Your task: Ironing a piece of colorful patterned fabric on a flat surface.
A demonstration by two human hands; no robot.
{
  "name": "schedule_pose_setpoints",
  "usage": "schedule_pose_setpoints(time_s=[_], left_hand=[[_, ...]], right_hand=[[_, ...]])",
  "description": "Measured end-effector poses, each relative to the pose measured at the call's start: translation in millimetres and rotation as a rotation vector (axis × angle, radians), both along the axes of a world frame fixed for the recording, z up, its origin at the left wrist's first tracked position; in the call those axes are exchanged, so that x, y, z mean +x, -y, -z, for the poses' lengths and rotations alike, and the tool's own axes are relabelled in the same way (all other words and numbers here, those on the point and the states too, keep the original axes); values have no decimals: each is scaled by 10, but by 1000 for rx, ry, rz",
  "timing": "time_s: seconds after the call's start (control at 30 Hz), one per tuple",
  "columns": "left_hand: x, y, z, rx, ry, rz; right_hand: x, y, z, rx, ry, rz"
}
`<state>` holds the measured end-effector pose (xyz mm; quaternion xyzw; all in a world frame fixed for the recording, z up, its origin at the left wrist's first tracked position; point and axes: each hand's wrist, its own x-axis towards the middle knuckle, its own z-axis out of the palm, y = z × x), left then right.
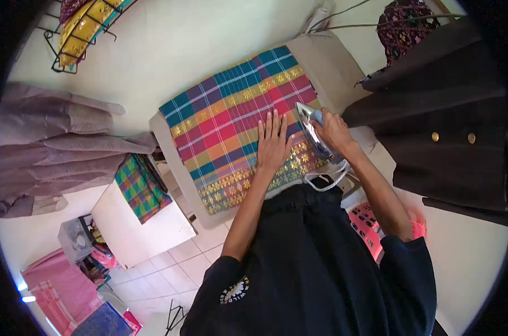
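Observation:
A checked cloth (220, 122) in red, teal, purple and yellow with gold motifs lies spread over a padded ironing surface (327, 69). My left hand (274, 140) rests flat on its middle, fingers spread slightly and pointing away from me. My right hand (334, 130) grips the handle of an electric iron (310, 126) with a shiny metal body. The iron is at the cloth's right side, its tip pointing away from me. Its pale cord (327, 185) loops back near my waist. The iron's soleplate is hidden.
Dark garments with gold buttons (451, 126) hang at right; greyish clothes (69, 143) hang at left. A folded checked cloth (142, 189) lies on a white tabletop (147, 229). A pink plastic basket (365, 227) stands by my right arm. A black wire rack (86, 35) is at upper left.

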<state>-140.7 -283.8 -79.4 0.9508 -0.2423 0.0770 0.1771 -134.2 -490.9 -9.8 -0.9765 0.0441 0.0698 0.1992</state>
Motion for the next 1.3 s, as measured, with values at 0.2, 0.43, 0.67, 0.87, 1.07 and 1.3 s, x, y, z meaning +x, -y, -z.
schedule_pose_setpoints(time_s=[0.2, 0.43, 0.67, 0.87, 1.07, 1.3], left_hand=[[-308, -59, -4, 31, -24, 88], [-698, -496, -161, -488, -164, -66], [-1090, -903, -16, -117, -88, -283], [-1499, -1052, -7, -18, -76, -547], [-1792, -1186, -8, -48, -39, -832], [-1954, -1305, -22, -137, -58, -775]], right_hand=[[-404, 148, -78, -126, 30, -31], [-389, -2, -331, -43, -23, -20], [-96, -899, -429, 41, 143, -434], [87, -1436, -42, -79, 257, -759], [141, -1735, -80, -75, 160, -978], [40, -2234, -65, -96, 126, -1018]])
